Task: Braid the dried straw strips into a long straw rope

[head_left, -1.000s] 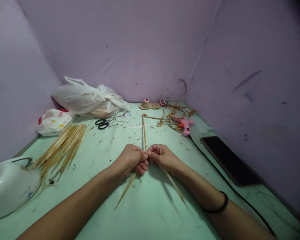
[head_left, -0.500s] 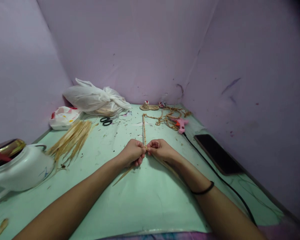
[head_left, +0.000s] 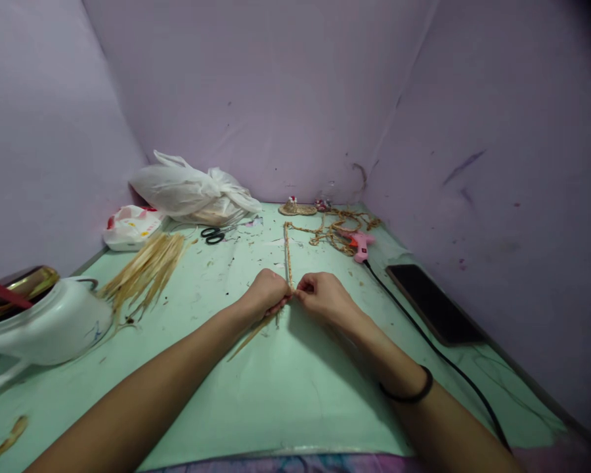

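Observation:
A thin tan braid [head_left: 288, 253] of dried plant fibre runs straight away from my fingers, then bends right toward a loose coil [head_left: 345, 226] of the same cord. My left hand [head_left: 270, 292] is closed on the braid's near end, with a loose strip [head_left: 251, 340] sticking out below it. Thumb and forefinger of my right hand [head_left: 321, 295] pinch the fibre at the same end, close beside the left. The exact crossing of strands is hidden by my fingers.
To the left lie a bundle of dry strips [head_left: 145, 272], black scissors [head_left: 213, 235] and a white pot [head_left: 54, 328]. Plastic bags [head_left: 192, 190] sit behind. On the right are a pink glue gun [head_left: 362, 246], its black cord [head_left: 423, 345] and a phone [head_left: 433, 302]. A small straw hat [head_left: 295, 209] stands at the back.
My left hand has turned over slightly, its fingers now more curled under. The right hand has eased a little to the right, and the view has shifted slightly.

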Tool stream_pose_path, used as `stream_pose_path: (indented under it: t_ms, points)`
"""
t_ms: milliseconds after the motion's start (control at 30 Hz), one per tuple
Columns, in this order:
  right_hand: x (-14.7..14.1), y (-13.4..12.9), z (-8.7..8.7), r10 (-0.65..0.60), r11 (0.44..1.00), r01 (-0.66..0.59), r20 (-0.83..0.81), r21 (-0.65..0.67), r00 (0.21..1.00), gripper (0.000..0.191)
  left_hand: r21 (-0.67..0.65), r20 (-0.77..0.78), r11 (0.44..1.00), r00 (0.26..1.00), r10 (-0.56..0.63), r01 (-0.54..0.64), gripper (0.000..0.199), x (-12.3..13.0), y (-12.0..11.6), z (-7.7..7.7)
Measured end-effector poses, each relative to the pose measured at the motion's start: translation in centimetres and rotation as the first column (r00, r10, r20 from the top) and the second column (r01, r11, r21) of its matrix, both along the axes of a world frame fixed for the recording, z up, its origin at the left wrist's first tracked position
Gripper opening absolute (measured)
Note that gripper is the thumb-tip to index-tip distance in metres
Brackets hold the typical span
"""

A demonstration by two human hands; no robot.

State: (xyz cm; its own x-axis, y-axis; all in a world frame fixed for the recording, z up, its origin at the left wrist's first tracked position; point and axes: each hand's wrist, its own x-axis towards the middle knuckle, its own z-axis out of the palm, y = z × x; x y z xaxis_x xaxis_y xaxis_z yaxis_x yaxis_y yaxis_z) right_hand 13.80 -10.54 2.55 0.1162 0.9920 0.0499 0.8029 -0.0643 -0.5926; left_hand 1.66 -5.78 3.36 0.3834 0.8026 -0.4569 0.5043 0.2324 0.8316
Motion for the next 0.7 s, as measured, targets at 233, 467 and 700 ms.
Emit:
stream_pose_path:
  t_ms: [233,467,700]
  points:
    - [-1.7,-1.3,0.1,0.087,0.987,-0.119,0.268,0.108,0.959,0.019,-0.063,0.089,0.998,0.996,-0.023,0.029,0.016,-0.6,0.3,-0.2]
    - [-1.6,-1.4,0.1,0.188,0.967,-0.224,0.251,0.119,0.949,0.017,-0.001,0.204,0.996,0.975,-0.085,0.087,0.011,-1.3,0.9,-1.1]
    - [-0.2,0.3,0.3,-0.176,0.978,0.034,-0.737,-0.204,0.652,0.012,-0.043,0.27,0.982,0.949,-0.164,0.182,0.014,-1.9,1.4,-0.3]
